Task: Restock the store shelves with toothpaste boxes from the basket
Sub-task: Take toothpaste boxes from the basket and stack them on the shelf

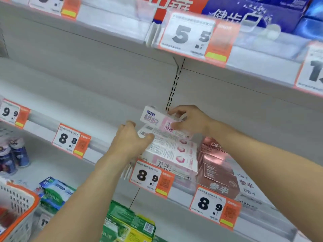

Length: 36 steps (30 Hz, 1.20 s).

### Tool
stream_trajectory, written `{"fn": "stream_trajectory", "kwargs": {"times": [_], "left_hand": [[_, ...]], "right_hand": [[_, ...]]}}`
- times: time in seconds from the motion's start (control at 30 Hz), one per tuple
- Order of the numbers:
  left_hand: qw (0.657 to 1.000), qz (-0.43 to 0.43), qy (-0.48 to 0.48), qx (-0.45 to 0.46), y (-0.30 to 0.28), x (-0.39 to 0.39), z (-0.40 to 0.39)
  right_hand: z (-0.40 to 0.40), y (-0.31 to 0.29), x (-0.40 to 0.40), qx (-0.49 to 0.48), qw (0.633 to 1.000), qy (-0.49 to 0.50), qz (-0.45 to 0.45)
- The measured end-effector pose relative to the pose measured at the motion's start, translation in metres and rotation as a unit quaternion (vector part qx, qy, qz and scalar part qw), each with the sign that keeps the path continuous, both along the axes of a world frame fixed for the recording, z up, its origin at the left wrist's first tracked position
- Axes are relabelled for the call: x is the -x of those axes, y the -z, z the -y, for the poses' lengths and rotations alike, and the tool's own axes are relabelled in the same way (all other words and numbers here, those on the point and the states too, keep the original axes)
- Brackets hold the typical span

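Midway up a white store shelf (97,142), two bare hands work at a stack of pink-and-white toothpaste boxes (176,154). The right hand (189,119) pinches the top box (157,119) between thumb and fingers, holding it tilted just above the stack, its blue-badged end pointing left. The left hand (132,137) has its fingers curled against the left side of the stack, thumb touching the boxes' printed face; whether it truly grips them cannot be told.

The stack lies on the shelf directly behind an orange-and-white price tag reading 8.9 (151,177). Just to its right stand rose-gold boxes (218,170), behind a second 8.9 tag (214,206). Farther left along the same shelf edge hang tags reading 8.8 (71,140) and 9.9 (13,113).

On the shelf above, a large 5.5 tag (194,38) hangs in front of red and blue cartons (248,13).

Below, green packages (127,224) and blue-green packs (56,193) sit on the lower shelf, with small bottles (14,154) at far left. A white basket with an orange rim (19,212) shows at the lower left corner, well apart from both hands; its contents are blurred.
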<state>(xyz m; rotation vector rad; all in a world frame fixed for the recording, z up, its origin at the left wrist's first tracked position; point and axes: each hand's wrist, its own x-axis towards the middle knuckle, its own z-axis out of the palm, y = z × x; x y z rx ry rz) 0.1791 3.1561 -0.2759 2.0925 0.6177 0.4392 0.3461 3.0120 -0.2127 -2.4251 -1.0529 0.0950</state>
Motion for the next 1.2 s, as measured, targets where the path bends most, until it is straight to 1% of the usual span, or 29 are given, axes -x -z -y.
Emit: {"fn": "stream_trajectory", "kwargs": {"times": [0.1,0.2,0.37,0.43,0.47,0.53,0.7,0.8,0.87,0.9,1.0,1.03,1.07,1.1,1.17,1.2], "left_hand": [[0.998,0.002,0.044,0.044,-0.006,-0.004,-0.004],[0.992,0.008,0.081,0.095,-0.009,-0.009,-0.006],[0.972,-0.009,0.144,0.183,-0.009,-0.011,-0.013],[0.965,-0.016,0.167,0.199,-0.011,-0.012,-0.012],[0.964,-0.02,0.173,0.201,-0.011,-0.012,-0.01],[0.962,-0.029,0.184,0.199,-0.015,-0.011,-0.005],[0.963,-0.038,0.191,0.186,-0.019,-0.006,0.005],[0.963,-0.037,0.192,0.185,-0.019,-0.003,0.005],[0.965,-0.04,0.19,0.175,-0.02,-0.004,0.005],[0.967,-0.041,0.189,0.168,-0.02,-0.004,0.005],[0.971,-0.04,0.182,0.149,-0.02,-0.006,0.005],[0.972,-0.038,0.18,0.143,-0.021,-0.006,0.006],[0.974,-0.041,0.18,0.134,-0.022,-0.007,0.007],[0.976,-0.047,0.179,0.119,-0.024,-0.007,0.008],[0.981,-0.074,0.173,0.058,-0.027,-0.008,0.012],[0.982,-0.092,0.165,0.008,-0.029,-0.009,0.014]], "right_hand": [[0.008,-0.001,-0.001,0.04,0.999,-0.009,-0.009],[0.014,-0.002,0.004,0.072,0.996,-0.023,-0.041],[0.023,-0.004,0.015,0.163,0.984,-0.021,-0.063],[0.025,-0.006,0.024,0.206,0.977,-0.016,-0.047],[0.026,-0.006,0.028,0.237,0.971,-0.02,-0.019],[0.029,-0.007,0.039,0.283,0.958,-0.042,0.026],[0.041,-0.006,0.051,0.301,0.951,-0.072,0.02],[0.046,-0.007,0.057,0.295,0.952,-0.078,0.019],[0.053,-0.011,0.061,0.258,0.962,-0.085,0.035],[0.059,-0.015,0.063,0.222,0.97,-0.081,0.058],[0.09,-0.035,0.056,0.084,0.989,-0.023,0.12],[0.104,-0.041,0.051,0.076,0.988,0.002,0.136],[0.12,-0.046,0.043,0.101,0.982,0.023,0.157],[0.135,-0.049,0.034,0.152,0.973,0.047,0.168],[0.162,-0.046,0.02,0.252,0.955,0.089,0.132],[0.172,-0.04,0.016,0.269,0.952,0.101,0.104]]}}
